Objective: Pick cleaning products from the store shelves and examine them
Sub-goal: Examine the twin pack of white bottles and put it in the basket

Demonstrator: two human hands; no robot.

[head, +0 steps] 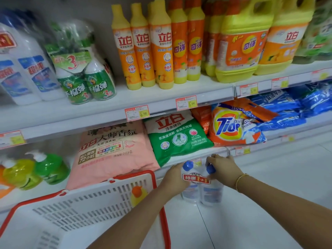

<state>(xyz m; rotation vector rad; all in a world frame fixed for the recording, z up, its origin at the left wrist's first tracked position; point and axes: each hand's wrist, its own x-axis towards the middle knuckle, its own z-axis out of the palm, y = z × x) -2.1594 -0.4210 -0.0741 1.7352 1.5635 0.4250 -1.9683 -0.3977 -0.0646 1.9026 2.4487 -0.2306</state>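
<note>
What I'm holding: a twin pack [201,187] of white bottles with blue caps and a red 1+1 sticker, lower centre-right of the frame, in front of the bottom shelf edge and off the shelf.

Left hand: my left hand [177,177] is wrapped round the left bottle's shoulder, fingers curled on it.

Right hand: my right hand [225,168] is up top with its fingers closed over the right cap and neck.

Long axis: bottles run up-down in the frame, caps toward the shelf, bases toward the floor tiles.

Key relation: the sticker faces me and both hands are already on the pack, one each side, so I reckon turning it to read the back is just a twist about that up-down axis.

Basket: the white basket [80,207] with a red rim sits lower left, just beside my left forearm, so the left hand is the nearer one to it.

In the basket: one yellow bottle [138,195] with an orange cap, against the far wall. Can't see anything else in there.

Shelf behind: pink bag [111,155] and green bag [177,139] of washing powder lie just above my hands.
</note>
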